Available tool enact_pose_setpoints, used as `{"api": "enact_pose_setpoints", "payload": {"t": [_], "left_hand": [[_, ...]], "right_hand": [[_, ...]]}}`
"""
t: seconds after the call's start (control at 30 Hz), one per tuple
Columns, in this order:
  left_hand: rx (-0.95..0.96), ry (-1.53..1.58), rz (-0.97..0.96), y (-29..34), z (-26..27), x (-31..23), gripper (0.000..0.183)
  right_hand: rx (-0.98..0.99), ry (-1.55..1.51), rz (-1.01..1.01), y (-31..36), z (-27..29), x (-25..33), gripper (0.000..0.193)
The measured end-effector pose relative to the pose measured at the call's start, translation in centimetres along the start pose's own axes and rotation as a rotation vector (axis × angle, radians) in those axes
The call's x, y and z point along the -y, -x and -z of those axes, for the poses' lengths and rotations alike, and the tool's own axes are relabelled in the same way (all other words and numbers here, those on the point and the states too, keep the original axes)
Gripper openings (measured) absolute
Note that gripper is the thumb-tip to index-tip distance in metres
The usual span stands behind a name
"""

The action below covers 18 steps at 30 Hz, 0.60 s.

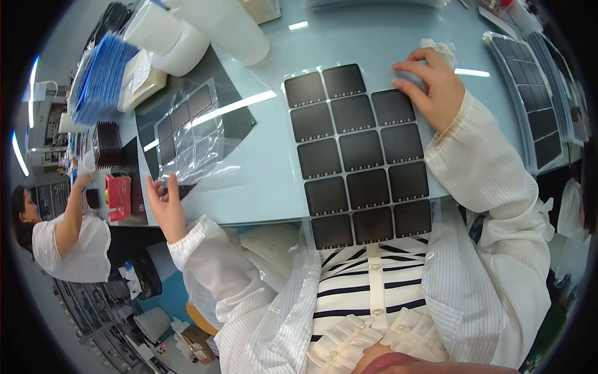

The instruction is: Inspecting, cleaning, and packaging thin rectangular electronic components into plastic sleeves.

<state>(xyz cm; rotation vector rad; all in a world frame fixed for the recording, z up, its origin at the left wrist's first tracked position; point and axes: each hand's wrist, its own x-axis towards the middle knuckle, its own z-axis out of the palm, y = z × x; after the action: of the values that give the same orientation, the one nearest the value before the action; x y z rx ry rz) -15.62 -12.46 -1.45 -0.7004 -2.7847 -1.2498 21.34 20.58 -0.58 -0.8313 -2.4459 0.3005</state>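
Observation:
A clear sheet carrying rows of dark, rounded square pieces [361,149] lies in front of me, its near end hanging past the table edge. At its top right corner one square's place shows no dark piece. My right hand [431,87] is beside that corner, thumb and index finger apart, the thumb close to the uppermost right square. Just behind it is a crumpled white wad [441,48]; whether the curled fingers touch it I cannot tell. My left hand [167,209] is open, fingers spread, near the lower edge of a shiny clear film [196,146] with a few dark squares.
Large white rolls [156,31], a stack of blue sheets [99,78] and a red tape dispenser [118,196] stand on the left. Bundles of sheets with dark squares [529,93] lie at the right. Another person [75,240] works at the far left.

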Motion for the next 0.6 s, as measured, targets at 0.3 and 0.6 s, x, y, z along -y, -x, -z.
{"api": "enact_pose_setpoints", "payload": {"t": [0.3,0.6], "left_hand": [[-0.031,0.492,0.025,-2.1,0.4,0.6,0.047],[-0.1,0.888,-0.405,2.5,3.5,-7.5,0.04]], "right_hand": [[-0.084,-0.349,0.031,-0.3,4.1,-1.4,0.017],[0.053,-0.435,0.069,0.1,9.4,4.0,0.016]]}}
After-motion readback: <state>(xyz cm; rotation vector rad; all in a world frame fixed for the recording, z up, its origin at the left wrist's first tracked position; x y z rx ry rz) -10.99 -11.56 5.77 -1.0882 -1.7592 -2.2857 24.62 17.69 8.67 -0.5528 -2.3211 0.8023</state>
